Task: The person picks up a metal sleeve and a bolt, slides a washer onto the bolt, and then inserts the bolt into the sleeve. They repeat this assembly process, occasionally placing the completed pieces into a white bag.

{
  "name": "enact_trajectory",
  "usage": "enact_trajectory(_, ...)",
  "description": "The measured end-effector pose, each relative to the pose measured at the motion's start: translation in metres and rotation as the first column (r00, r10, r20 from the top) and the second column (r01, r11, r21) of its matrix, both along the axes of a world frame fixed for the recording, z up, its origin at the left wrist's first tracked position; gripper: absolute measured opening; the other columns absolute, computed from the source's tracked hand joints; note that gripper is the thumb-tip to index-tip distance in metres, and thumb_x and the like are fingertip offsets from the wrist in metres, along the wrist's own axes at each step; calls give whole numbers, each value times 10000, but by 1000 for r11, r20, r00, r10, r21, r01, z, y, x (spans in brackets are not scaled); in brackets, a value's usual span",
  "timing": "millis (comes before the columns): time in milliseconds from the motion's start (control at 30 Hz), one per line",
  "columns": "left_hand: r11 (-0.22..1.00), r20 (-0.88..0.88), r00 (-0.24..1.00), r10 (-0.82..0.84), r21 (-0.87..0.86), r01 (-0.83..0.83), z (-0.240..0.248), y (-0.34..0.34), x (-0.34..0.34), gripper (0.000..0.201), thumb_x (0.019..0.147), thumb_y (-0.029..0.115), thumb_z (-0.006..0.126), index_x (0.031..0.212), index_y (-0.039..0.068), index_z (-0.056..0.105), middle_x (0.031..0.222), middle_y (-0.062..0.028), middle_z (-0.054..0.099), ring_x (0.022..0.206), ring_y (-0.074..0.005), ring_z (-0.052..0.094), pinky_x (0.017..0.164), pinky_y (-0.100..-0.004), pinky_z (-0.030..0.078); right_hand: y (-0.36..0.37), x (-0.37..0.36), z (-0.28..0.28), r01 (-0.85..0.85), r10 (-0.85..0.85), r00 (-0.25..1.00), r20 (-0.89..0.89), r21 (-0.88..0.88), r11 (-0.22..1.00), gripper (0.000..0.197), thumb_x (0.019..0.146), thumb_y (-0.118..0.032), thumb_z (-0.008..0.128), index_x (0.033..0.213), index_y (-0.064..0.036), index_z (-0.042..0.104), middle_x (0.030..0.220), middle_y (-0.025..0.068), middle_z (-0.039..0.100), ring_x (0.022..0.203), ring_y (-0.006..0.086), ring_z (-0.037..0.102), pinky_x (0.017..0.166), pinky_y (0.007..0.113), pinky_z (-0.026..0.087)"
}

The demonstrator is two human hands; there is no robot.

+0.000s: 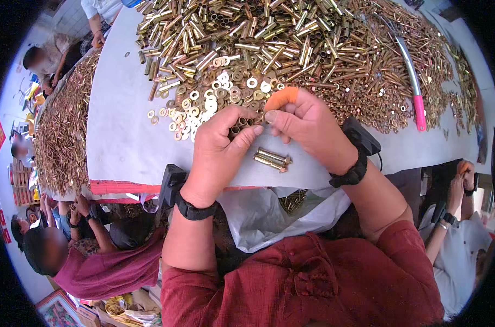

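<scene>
My left hand is closed around several short brass-coloured metal sleeves, their open round ends facing up between thumb and fingers. Beside them, my right hand pinches thumb against forefinger, which wears an orange finger cover. What that pinch holds is too small and hidden to make out. Just below the hands, a few assembled expansion bolts with nuts lie side by side on the pale tabletop. Loose flat washers are heaped beyond my left hand.
A large heap of metal sleeves covers the far table, with nuts and bolts to the right. A long metal tool with a pink handle lies there. A white plastic bag hangs at the front edge. Other people work on both sides.
</scene>
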State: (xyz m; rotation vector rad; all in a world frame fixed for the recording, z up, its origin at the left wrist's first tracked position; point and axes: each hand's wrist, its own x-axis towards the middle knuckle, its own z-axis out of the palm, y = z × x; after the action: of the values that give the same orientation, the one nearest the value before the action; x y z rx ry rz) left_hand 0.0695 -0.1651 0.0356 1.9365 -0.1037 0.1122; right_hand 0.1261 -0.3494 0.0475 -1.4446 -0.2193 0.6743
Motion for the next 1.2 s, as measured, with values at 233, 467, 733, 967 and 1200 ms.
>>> enact_trajectory(233,998,23,1000,-12,-53,13,-1,0,0,162,826,35,704,968,9,632,836,-60,638,762,-129,575,705,-259,475,3,-6,-6,73,-80,995,53,129,989,177,936,-147,615,1081,-52,578,859,-14,601,692,39,533,572,184,436)
enact_trajectory(467,996,-80,997,-15,-86,9,8,-3,-1,131,861,55,691,970,8,634,827,-18,634,770,-74,550,698,-235,463,4,-11,-9,119,-86,903,421,-52,992,194,946,-133,609,1119,-46,612,882,-15,608,734,47,549,661,189,453)
enact_trajectory(733,846,-259,960,110,-483,-227,12,14,-1,109,962,133,606,1033,50,618,829,8,632,661,-28,483,575,-182,394,-12,3,4,367,94,573,814,-357,859,237,839,-69,646,1075,-92,663,860,56,641,721,167,614,678,266,490)
enact_trajectory(967,901,-202,973,113,-393,-186,9,8,0,84,955,121,607,1001,51,608,780,32,610,640,-21,459,556,-181,374,0,-12,-6,389,414,437,799,-583,714,190,829,-195,647,996,-105,654,805,105,586,754,290,630,628,416,511)
enact_trajectory(1200,917,-239,965,106,-351,-187,8,10,-1,98,946,120,620,1012,48,616,774,37,599,663,-33,471,589,-198,397,7,-12,-3,386,442,386,810,-577,720,131,799,-195,670,898,-118,632,789,81,567,727,268,630,597,409,507)
